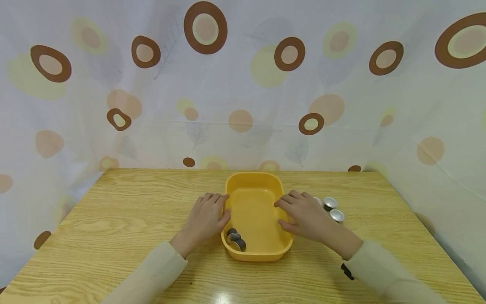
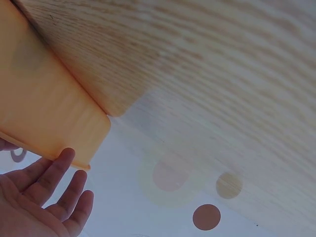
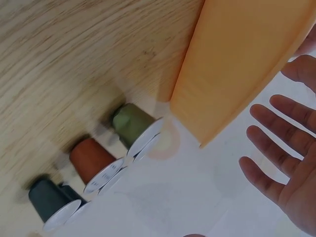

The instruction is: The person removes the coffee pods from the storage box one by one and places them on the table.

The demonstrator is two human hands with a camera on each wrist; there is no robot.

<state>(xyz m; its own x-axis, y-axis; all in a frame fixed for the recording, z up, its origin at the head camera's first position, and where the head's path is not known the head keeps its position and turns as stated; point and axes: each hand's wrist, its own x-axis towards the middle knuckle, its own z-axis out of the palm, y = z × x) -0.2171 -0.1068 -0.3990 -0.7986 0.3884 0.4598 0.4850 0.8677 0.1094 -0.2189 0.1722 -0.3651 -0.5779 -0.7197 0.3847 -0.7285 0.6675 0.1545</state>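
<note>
A yellow plastic tub [image 1: 258,219] stands on the table between the two hands. My left hand [image 1: 206,217] is at its left rim, fingers loosely extended; in the left wrist view a fingertip touches the outer wall [image 2: 54,113]. My right hand [image 1: 305,213] hovers at the right rim with thumb and index over the inside; its fingers are spread and hold nothing in the right wrist view. Dark coffee capsules [image 1: 233,236] lie in the tub's near left corner. Right of the tub, a green capsule [image 3: 132,123], a rust-brown capsule [image 3: 91,158] and a dark green capsule [image 3: 49,200] stand lid up.
The wood-grain table [image 1: 125,223] runs back to a patterned cloth [image 1: 243,84] hung behind and at the sides. Foil lids of capsules [image 1: 330,202] show just beyond my right hand, which partly covers one of them. A dark band [image 1: 347,271] shows at the right cuff.
</note>
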